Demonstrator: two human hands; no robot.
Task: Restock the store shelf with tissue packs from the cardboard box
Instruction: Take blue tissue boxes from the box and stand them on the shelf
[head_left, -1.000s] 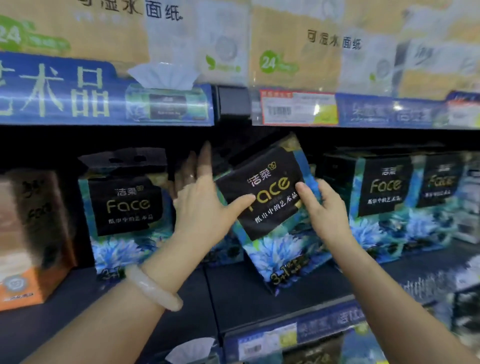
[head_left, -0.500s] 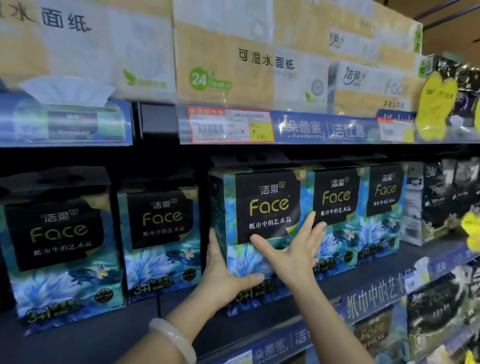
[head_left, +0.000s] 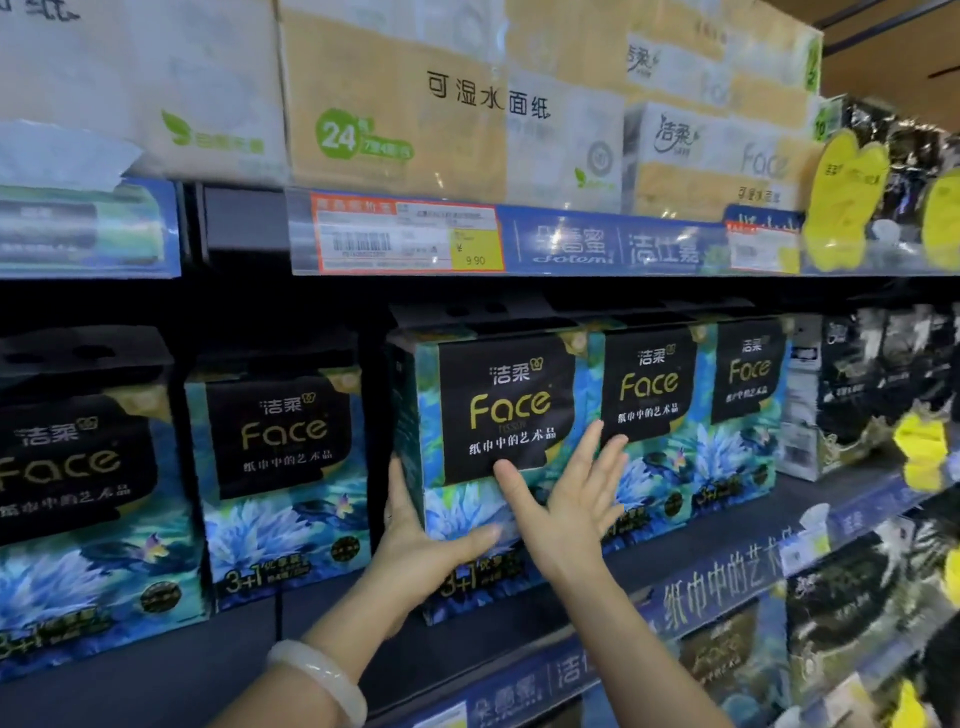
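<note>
A blue and black "Face" tissue pack (head_left: 498, 405) stands upright on the dark middle shelf (head_left: 208, 654), touching two matching packs (head_left: 649, 395) on its right. My left hand (head_left: 421, 556) grips its lower left corner, thumb on the front and fingers along the side. My right hand (head_left: 571, 509) lies flat against its front, fingers spread. The cardboard box is not in view.
Two more Face packs (head_left: 280, 467) stand to the left, with a narrow gap between them and the held pack. Black packs (head_left: 857, 384) and yellow tags (head_left: 841, 197) are at the right. Large yellow packs (head_left: 395, 104) fill the upper shelf above a price tag (head_left: 405, 239). More packs (head_left: 727, 660) sit below.
A second ago I held the pack tilted in both hands in front of the shelf. It now stands upright in the row, and my right hand has flattened against its front.
</note>
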